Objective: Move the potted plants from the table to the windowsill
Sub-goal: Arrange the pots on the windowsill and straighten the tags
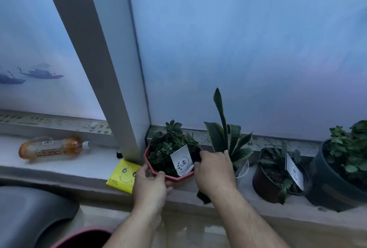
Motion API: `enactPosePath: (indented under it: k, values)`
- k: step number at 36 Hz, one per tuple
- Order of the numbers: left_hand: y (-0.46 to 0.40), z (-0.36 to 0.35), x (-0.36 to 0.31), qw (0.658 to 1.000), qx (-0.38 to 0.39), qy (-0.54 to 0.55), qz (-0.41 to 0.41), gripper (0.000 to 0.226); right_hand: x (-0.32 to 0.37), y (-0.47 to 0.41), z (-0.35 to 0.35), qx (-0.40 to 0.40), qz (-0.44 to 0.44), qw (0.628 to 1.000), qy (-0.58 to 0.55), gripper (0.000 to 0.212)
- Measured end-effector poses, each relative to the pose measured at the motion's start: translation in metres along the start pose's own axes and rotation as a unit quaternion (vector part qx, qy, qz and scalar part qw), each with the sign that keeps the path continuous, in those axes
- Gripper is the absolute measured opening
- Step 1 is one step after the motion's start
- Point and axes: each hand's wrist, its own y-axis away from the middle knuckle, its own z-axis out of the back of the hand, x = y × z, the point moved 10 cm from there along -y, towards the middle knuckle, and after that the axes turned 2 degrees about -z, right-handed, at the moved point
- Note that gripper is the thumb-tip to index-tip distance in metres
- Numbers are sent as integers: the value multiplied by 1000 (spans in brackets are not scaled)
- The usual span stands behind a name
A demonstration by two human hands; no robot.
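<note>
Windowsill (pixel 59 165) under frosted glass, dim blue light; I've got both hands on the red pot (pixel 168 175).

Red pot with its leafy plant sits on the sill at the foot of the window post (pixel 111 81), white tag (pixel 181 160) stuck in the soil. My left hand (pixel 150 185) grips the rim at 7 o'clock, thumb curled over the edge, fingers underneath. My right hand (pixel 214 170) holds the 3 o'clock side, fingers curled over the rim. Forearms come up from 6 o'clock. Snake plant (pixel 224 134) just beside the pot at 3 o'clock, then a brown pot (pixel 266 184) and a dark pot (pixel 329 186). Yellow packet (pixel 124 176) at 9 o'clock, bottle (pixel 53 148) lying beyond it.
</note>
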Motion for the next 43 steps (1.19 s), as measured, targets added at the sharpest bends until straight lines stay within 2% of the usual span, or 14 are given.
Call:
enactPosePath:
  k: [3, 6, 11, 15, 21, 30, 32, 35, 37, 39, 41, 43]
  values:
    - [-9, 7, -5, 1000, -4, -14, -8, 35, 2, 2, 2, 0, -2, 1000, -6, 22]
    - [-17, 12, -8, 999, 7, -29, -12, 40, 0, 5, 6, -10, 3, 1000, 5, 27]
    - [-10, 18, -7, 997, -30, -65, -28, 37, -1, 6, 1, 8, 2, 1000, -9, 30]
    - [-4, 7, -1, 1000, 3, -26, -6, 55, -3, 5, -1, 19, -12, 1000, -14, 28]
    - [-16, 9, -3, 999, 34, -1, 10, 53, -3, 6, -3, 19, -22, 1000, -6, 27]
    - [-12, 15, -1, 999, 23, -24, 23, 56, -6, 14, 1, 23, -15, 998, -64, 23]
    - [-7, 23, -15, 995, -16, -99, -12, 58, -10, 18, 11, 10, -15, 994, -106, 23]
    - [22, 33, -65, 974, -86, -166, -131, 49, -26, 25, 30, -30, -32, 985, -169, 36]
    - [57, 19, -96, 965, -64, -148, -207, 36, -43, 32, 49, -84, -42, 977, -193, 35]
    - [89, 0, -109, 958, -6, -132, -254, 24, -61, 42, 69, -134, -59, 962, -229, 23]
    - [103, -28, -91, 958, 83, -162, -219, 19, -88, 50, 70, -140, -118, 934, -307, 13]
    - [107, -55, -45, 949, 183, -232, -109, 15, -117, 59, 48, -105, -200, 892, -392, 16]
